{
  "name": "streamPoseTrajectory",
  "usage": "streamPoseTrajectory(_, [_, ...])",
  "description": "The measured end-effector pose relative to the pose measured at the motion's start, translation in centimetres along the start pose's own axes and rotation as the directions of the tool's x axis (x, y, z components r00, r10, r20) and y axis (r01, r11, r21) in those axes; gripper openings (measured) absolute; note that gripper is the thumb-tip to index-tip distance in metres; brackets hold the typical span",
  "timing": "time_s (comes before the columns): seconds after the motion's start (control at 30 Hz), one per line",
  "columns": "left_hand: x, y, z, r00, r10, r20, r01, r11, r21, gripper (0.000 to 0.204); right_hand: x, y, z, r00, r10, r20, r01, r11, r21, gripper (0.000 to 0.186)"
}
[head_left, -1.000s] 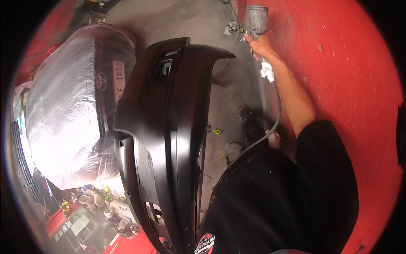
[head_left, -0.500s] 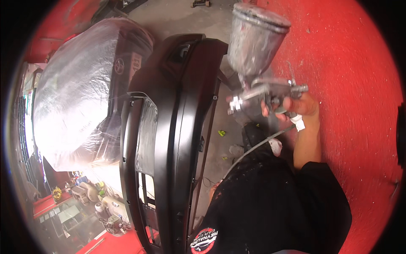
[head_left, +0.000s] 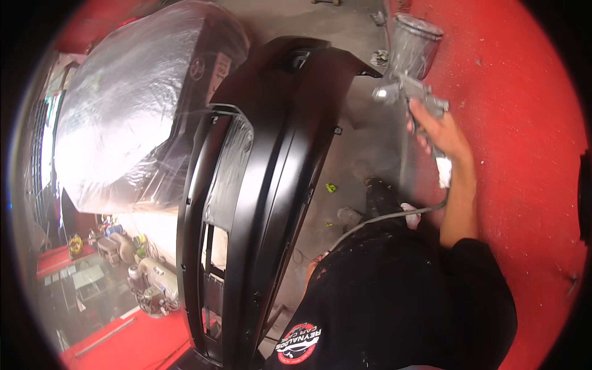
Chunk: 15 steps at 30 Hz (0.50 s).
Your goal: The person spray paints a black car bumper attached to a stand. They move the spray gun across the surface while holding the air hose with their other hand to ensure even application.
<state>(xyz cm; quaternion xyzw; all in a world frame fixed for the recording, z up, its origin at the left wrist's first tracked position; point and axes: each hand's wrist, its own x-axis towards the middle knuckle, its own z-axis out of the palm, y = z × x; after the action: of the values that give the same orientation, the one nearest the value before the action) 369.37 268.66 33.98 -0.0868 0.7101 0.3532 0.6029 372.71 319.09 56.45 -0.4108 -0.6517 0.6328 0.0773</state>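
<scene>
My right hand (head_left: pixel 441 132) is wrapped round the handle of a metal spray gun (head_left: pixel 404 86) with a paint-smeared cup (head_left: pixel 416 46) on top. The nozzle faces left toward a black car bumper (head_left: pixel 277 154), apart from its surface. Propped lengthwise, the bumper runs from the far end to near my body, glossy along its middle. A grey air hose (head_left: pixel 394 215) curves from below the gun handle to my left hand (head_left: pixel 314 265), which is closed round it low at my side. My shirt hides part of the left hand.
A red wall (head_left: pixel 524 154) rises close on my right. Left of the bumper stands a car under clear plastic sheeting (head_left: pixel 123 117). An air compressor (head_left: pixel 159 277) is at lower left. Small yellow-green scraps (head_left: pixel 331 188) lie on the grey floor near my feet.
My right hand has carried the spray gun farther away and slightly right, toward the bumper's far end. The view has shifted, so the bumper appears more slanted. The left hand stays at my side.
</scene>
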Motion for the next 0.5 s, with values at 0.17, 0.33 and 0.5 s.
streamPoseTrajectory(0.17, [-0.4,-3.0,0.5,0.998,0.017,-0.064,-0.02,0.999,-0.038,0.03,-5.7,-1.5,4.3,0.637,-0.253,0.728,0.16,0.967,0.197,0.045])
streamPoseTrajectory(0.33, [0.6,-5.7,1.8,0.99,0.041,-0.136,-0.055,0.994,-0.097,0.03,-9.3,-4.9,11.5,0.13,-0.23,0.964,0.528,0.84,0.128,0.045])
streamPoseTrajectory(0.5, [2.6,-8.7,3.2,0.962,0.079,-0.261,-0.13,0.974,-0.184,0.03,-13.1,-5.2,16.3,0.031,-0.307,0.951,0.631,0.744,0.22,0.053])
